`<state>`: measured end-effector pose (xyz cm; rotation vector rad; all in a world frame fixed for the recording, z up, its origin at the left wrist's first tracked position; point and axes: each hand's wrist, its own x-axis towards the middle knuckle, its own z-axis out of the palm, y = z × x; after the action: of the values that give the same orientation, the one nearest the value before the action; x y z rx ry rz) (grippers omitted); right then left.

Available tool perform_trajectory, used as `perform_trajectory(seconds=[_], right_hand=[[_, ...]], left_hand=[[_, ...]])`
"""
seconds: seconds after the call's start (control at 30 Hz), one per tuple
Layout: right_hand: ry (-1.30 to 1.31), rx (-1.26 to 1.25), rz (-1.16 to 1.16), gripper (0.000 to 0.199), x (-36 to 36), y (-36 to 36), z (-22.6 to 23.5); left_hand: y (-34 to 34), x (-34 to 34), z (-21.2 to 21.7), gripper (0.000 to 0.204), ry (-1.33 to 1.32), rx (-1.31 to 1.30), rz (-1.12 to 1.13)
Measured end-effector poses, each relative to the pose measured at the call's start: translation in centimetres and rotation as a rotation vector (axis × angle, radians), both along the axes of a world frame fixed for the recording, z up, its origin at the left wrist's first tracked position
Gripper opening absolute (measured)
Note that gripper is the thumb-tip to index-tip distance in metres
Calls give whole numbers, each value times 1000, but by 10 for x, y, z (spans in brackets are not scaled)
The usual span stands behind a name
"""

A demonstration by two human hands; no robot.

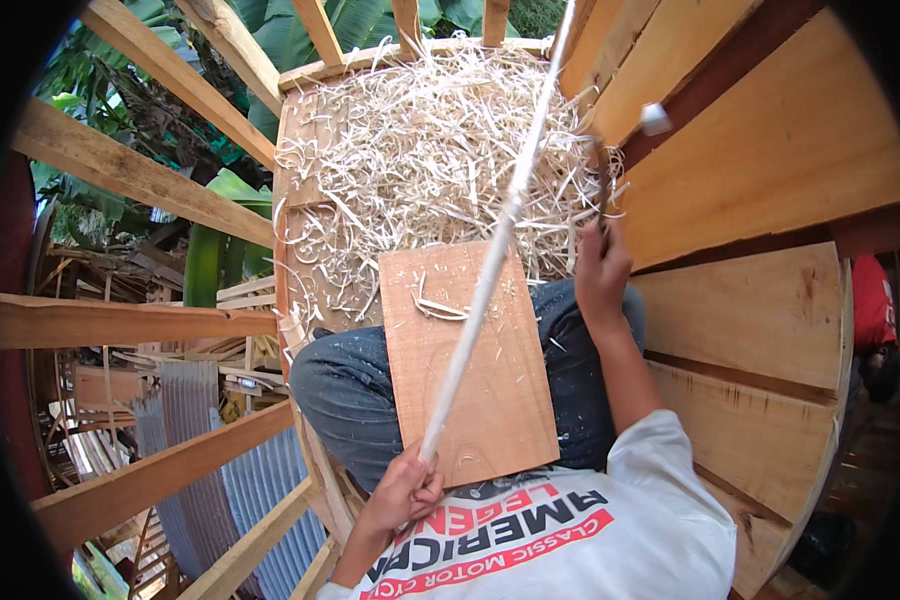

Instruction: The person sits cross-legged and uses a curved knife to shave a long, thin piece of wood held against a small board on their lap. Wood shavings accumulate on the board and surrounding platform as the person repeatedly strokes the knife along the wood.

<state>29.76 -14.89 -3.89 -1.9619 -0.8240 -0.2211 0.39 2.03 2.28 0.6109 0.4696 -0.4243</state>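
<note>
Pale wood strip [500, 240], long and narrow, runs slantwise from about half past 6 up to 1 o'clock, where it leaves the view; clock positions are read from the middle of the picture. Left hand [407, 495], near half past 6, has its fingers curled round the lower end of the strip. Right hand [603, 268], just short of 3 o'clock, grips the near end of a narrow, dark, slightly curved blade [602, 178], which points toward 1 o'clock, is blurred and stands apart from the strip. Small whitish piece [655, 119], also blurred, at half past 1; cannot tell whether it is loose.

Rectangular brown board [475, 400] lies across the lap, from the centre down to 6 o'clock, over dark blue jeans [342, 375]. The strip passes above the board; contact between them cannot be told. Several shavings, one curled sliver [440, 308] among them, rest on its upper half. Heap of thin curly wood shavings [440, 150] covers much of the plank floor [308, 125] at 12 o'clock.

Surroundings: slatted wooden railing [150, 320] from 7 round to 12 o'clock, corrugated metal sheets [180, 430] beyond it at 8, broad green leaves [360, 50] at 11. Wide wooden planks [760, 320] from 1 to 5. Another person in a red top [873, 305] at 3 o'clock, near the rim
</note>
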Motion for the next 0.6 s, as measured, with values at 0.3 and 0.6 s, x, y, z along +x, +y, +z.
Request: perform_trajectory(seconds=[0.3,0.6], right_hand=[[171,-125,-34,26,-20,-3,10],[27,-76,168,27,-35,15,-4]], left_hand=[[-3,3,3,33,84,17,25],[-9,12,9,33,139,35,83]])
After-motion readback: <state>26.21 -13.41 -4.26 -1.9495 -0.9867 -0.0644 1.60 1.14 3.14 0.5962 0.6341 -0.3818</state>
